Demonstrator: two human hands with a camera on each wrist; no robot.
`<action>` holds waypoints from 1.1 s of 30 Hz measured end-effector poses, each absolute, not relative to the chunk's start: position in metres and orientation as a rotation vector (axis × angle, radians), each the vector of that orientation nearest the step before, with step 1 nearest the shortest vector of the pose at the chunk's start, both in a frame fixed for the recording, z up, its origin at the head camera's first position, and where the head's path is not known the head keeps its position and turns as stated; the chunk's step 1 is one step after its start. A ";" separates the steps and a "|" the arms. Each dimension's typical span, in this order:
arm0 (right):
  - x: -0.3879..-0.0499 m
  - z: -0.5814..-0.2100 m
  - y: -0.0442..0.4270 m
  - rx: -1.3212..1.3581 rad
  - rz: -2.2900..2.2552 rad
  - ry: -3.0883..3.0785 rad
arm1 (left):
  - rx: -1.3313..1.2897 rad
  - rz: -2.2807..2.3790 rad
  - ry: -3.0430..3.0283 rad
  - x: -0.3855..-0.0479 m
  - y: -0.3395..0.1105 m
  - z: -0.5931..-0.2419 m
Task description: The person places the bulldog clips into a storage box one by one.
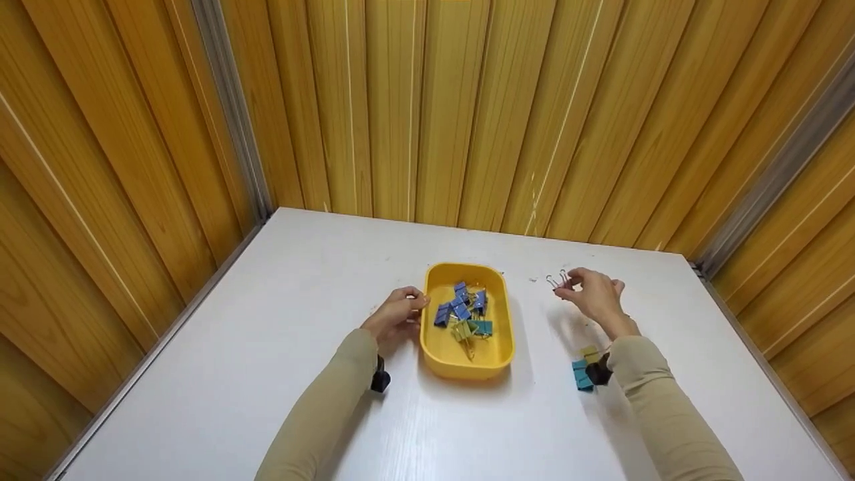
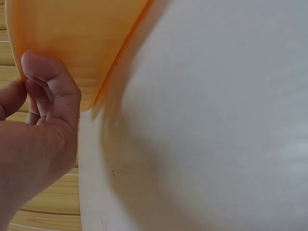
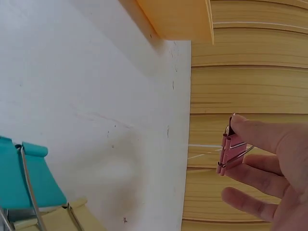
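Note:
A yellow plastic bin (image 1: 467,369) stands mid-table and holds several blue binder clips (image 1: 461,308), a teal one and a yellow-green one (image 1: 462,330). My left hand (image 1: 399,312) pinches the bin's left rim between thumb and fingers; the left wrist view shows this grip (image 2: 50,96) up close. To the right of the bin, my right hand (image 1: 594,294) is raised above the table, pinching a pink binder clip (image 3: 233,150) between thumb and fingers. Below that wrist, a teal binder clip (image 1: 582,376) and a yellow binder clip (image 1: 590,354) lie on the table.
The white table (image 1: 280,321) is bounded at the back and sides by wood-patterned panels (image 1: 441,113) with metal corner posts. Black wrist cameras (image 1: 381,377) are strapped below both hands, the right one close over the loose clips.

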State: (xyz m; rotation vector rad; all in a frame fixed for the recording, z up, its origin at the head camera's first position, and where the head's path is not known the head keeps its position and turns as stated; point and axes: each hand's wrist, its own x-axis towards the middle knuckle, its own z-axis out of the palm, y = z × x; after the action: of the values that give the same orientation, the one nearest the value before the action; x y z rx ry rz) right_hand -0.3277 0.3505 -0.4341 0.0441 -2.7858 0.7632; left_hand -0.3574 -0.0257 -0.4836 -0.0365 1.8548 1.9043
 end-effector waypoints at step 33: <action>-0.333 -0.403 0.286 0.221 0.777 -2.753 | -0.043 1.933 1.820 -0.357 -0.026 -0.484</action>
State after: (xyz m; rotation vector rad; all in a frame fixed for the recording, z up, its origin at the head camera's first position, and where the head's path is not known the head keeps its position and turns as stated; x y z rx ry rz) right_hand -0.3328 0.2862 -0.4031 0.2206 -2.7529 0.7774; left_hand -0.3573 -0.0256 -0.4842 -0.0428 1.8205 1.9328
